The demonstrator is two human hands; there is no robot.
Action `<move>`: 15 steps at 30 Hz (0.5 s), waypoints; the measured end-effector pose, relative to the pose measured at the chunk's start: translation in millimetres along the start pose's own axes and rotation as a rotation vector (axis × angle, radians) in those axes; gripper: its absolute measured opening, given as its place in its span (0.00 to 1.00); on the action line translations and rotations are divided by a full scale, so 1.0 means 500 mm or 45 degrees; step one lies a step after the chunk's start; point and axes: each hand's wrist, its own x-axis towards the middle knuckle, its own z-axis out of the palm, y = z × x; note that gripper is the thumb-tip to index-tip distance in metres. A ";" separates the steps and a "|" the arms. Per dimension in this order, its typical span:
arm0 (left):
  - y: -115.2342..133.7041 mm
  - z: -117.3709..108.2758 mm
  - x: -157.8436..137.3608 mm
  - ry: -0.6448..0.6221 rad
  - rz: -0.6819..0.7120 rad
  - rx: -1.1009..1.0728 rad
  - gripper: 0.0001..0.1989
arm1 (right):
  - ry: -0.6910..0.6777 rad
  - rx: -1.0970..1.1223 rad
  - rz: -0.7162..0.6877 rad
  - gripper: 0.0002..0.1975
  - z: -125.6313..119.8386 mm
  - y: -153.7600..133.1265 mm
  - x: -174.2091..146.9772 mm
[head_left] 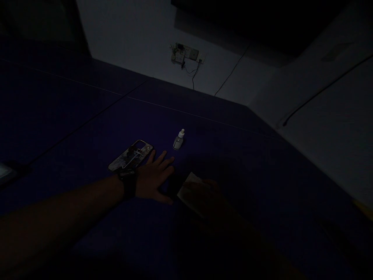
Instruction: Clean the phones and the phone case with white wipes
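Observation:
My left hand (154, 177) lies with fingers spread on a dark blue surface, a dark watch (128, 182) on its wrist. It holds nothing. Just beyond the watch is a patterned phone case (131, 155) with a camera cutout, lying flat near my fingertips. A small clear dropper bottle (178, 142) with a white top stands past my fingers. In deep shadow, my right hand (208, 194) grips a white folded piece, like tissue or cloth (188, 188), against the surface. Its fingers are only faintly visible.
The blue surface (87, 105) reaches back to a pale wall with sockets (188, 52) and hanging cables (194, 76). A dark panel (247, 19) overhangs at top right. At the left edge a light-faced object (6, 173) is partly visible. The room is very dim.

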 end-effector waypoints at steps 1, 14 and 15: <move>0.001 -0.001 0.000 -0.005 -0.001 0.005 0.46 | -0.001 0.001 0.002 0.33 -0.001 0.001 0.001; 0.001 -0.002 -0.002 -0.002 0.001 0.029 0.45 | 0.047 0.022 0.035 0.28 -0.009 -0.013 0.015; 0.000 -0.001 -0.002 0.001 0.002 0.029 0.45 | 0.035 0.038 0.044 0.27 -0.011 -0.013 0.017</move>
